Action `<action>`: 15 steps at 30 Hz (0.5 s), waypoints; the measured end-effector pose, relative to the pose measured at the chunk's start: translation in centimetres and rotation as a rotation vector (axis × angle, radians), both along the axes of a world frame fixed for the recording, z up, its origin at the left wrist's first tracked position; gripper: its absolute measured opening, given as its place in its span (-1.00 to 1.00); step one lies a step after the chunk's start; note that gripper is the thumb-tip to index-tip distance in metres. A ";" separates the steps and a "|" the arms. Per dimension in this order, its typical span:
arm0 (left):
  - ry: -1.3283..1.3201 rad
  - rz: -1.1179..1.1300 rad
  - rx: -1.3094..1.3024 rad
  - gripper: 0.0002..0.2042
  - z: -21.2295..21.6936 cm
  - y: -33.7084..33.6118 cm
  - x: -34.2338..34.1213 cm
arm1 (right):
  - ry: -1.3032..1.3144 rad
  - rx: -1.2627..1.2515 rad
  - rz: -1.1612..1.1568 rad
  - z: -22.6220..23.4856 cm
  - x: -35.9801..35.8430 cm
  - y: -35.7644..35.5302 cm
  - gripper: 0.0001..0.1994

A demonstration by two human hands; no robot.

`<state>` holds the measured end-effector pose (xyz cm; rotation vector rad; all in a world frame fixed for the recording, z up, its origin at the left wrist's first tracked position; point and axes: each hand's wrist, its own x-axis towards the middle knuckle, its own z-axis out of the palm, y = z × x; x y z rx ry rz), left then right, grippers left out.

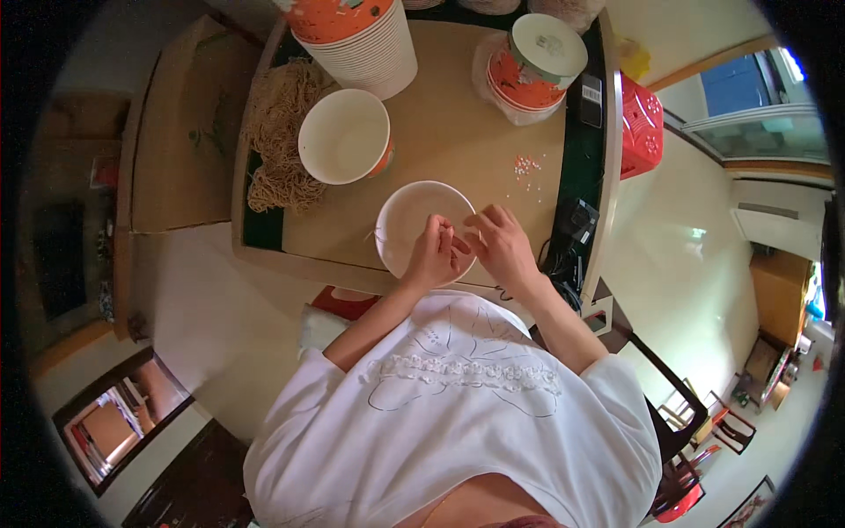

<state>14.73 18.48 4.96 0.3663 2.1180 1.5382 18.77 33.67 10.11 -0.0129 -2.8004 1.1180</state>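
Note:
A white paper tub [400, 204] stands near the table's front edge, and both my hands are over its right side. My left hand [433, 253] has its fingers curled and pinched together above the opening. Just right of it, my right hand [502, 245] pinches with thumb and forefinger at the tub's rim. Whatever lies between the fingertips is too small to make out. A thin purplish thread or mark shows at the tub's left rim. Small orange and white beads or bits [526, 167] lie scattered on the brown board to the right of the tub.
Behind stand an open tub [345, 136], a tall stack of tubs [365, 53] and a wrapped tub stack [528, 70]. Tan netting or yarn [286, 132] lies at the left. A black device [581, 222] with cables and a red stool [641, 128] are on the right.

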 end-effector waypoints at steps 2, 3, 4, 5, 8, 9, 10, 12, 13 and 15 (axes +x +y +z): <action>-0.023 0.016 -0.017 -0.90 -0.5 -0.2 -0.1 | -0.034 0.087 0.055 -0.6 -1.2 -0.2 -0.86; 0.020 0.024 -0.017 -0.88 -0.7 -0.1 -0.1 | -0.090 0.171 0.133 -0.5 -1.8 0.0 -0.88; 0.063 0.033 -0.018 -0.86 -1.0 -0.1 -0.2 | -0.147 0.255 0.211 -0.5 -2.3 0.1 -0.90; 0.065 0.048 -0.006 -0.86 -1.4 -0.1 -0.2 | -0.145 0.269 0.225 -0.7 -2.6 0.2 -0.90; -0.176 0.137 0.244 -0.87 -1.6 -0.5 -0.2 | -0.162 0.215 0.235 -1.7 -3.2 0.7 -0.93; -0.027 -0.005 0.146 -0.86 -0.3 -1.0 -0.5 | -0.192 0.156 0.235 -1.9 -3.2 0.9 -0.93; 0.121 -0.145 0.045 -0.84 0.3 -1.4 -0.6 | -0.222 0.097 0.234 -1.9 -3.3 1.0 -0.93; 0.305 -0.164 0.104 -0.86 -0.1 -2.1 -0.7 | -0.279 0.073 0.221 -1.6 -3.4 0.8 -0.93; 0.492 -0.198 0.149 -0.88 -0.3 -2.4 -0.7 | -0.333 0.038 0.193 -1.5 -3.4 0.7 -0.93; 0.559 -0.185 0.053 -0.94 0.6 -2.8 -0.9 | -0.339 -0.013 0.189 -1.5 -3.4 0.5 -0.91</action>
